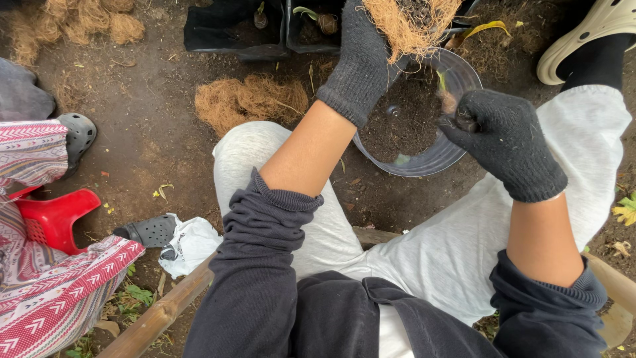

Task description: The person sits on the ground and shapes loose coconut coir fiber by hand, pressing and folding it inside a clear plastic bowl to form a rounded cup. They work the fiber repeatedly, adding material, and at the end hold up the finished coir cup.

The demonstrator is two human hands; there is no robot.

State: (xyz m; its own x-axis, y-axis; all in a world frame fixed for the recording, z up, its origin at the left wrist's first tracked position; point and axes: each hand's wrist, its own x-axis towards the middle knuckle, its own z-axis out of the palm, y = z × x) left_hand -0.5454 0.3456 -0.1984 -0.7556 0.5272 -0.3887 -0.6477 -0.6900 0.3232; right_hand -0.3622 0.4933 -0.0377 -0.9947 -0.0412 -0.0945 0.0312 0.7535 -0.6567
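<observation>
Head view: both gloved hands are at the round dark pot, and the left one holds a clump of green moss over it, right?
Not moss. In the head view the left hand grips a clump of tan coconut fibre over the round dark pot; the right hand is there too.

Your one camera, worn on your head, looks steeply down from close range over your knees to the pot (pixel 424 142) on bare soil (pixel 146 132).

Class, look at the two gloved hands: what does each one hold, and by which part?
The left hand grips a clump of brown coconut fibre by its lower edge. The right hand pinches a small seedling near its base, over the soil-filled pot.
</observation>
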